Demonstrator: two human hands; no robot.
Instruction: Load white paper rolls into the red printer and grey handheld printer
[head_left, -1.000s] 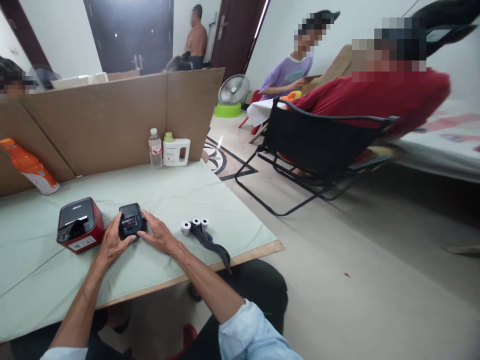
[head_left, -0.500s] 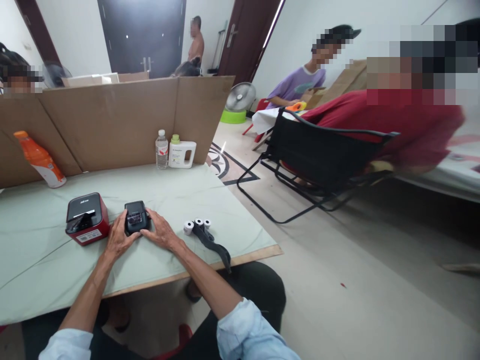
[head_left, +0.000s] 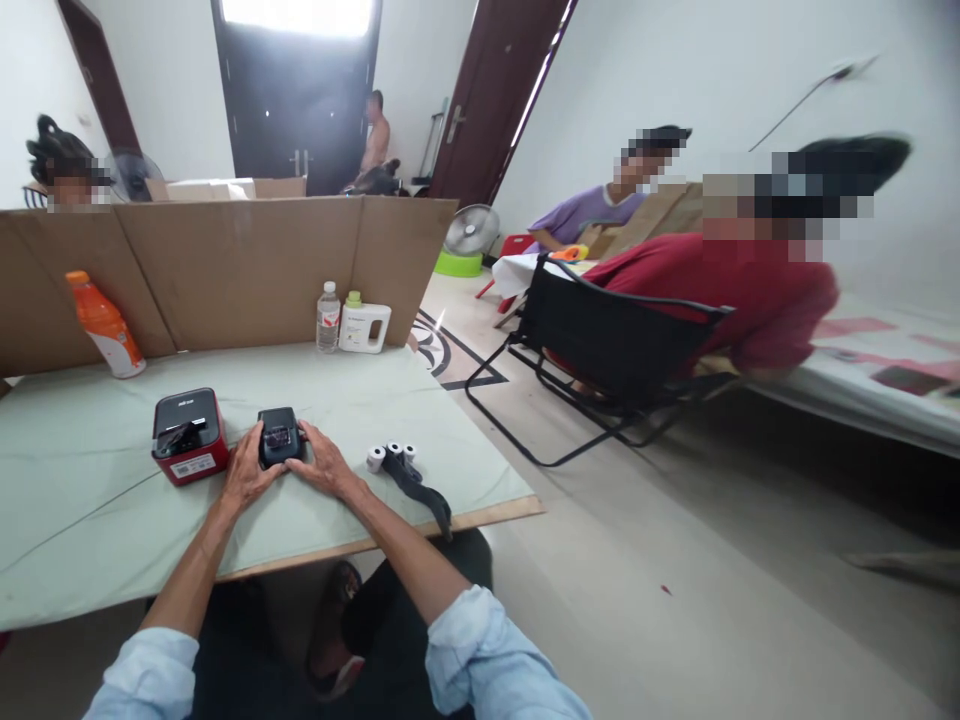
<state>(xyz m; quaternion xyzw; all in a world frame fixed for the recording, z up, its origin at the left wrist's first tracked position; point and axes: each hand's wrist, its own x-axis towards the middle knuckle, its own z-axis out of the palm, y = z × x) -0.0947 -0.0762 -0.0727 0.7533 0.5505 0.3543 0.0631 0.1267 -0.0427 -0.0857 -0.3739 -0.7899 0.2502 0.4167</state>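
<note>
A small black box-shaped device [head_left: 280,436], which looks like a portable printer, rests on the table between my hands. My left hand [head_left: 246,470] holds its left side, and my right hand [head_left: 325,463] holds the right side, the thumbs close together at the near edge. Just left of my left hand stands a red and black boxy machine [head_left: 189,435] with a label on its front and something dark and shiny on top. Several small white paper rolls [head_left: 376,459] and a black strap [head_left: 420,490] lie to the right of my right hand.
Along the pale green table's [head_left: 97,540] far side stands a cardboard screen [head_left: 247,270]. Before it are an orange bottle [head_left: 105,325], a clear water bottle [head_left: 328,318] and a white jug [head_left: 364,326]. A black folding chair [head_left: 607,345] with a person in red [head_left: 757,300] is at right.
My view has tilted up a little and shifted. Both hands stay on the black device, which remains on the table. One of my feet shows more below the table edge.
</note>
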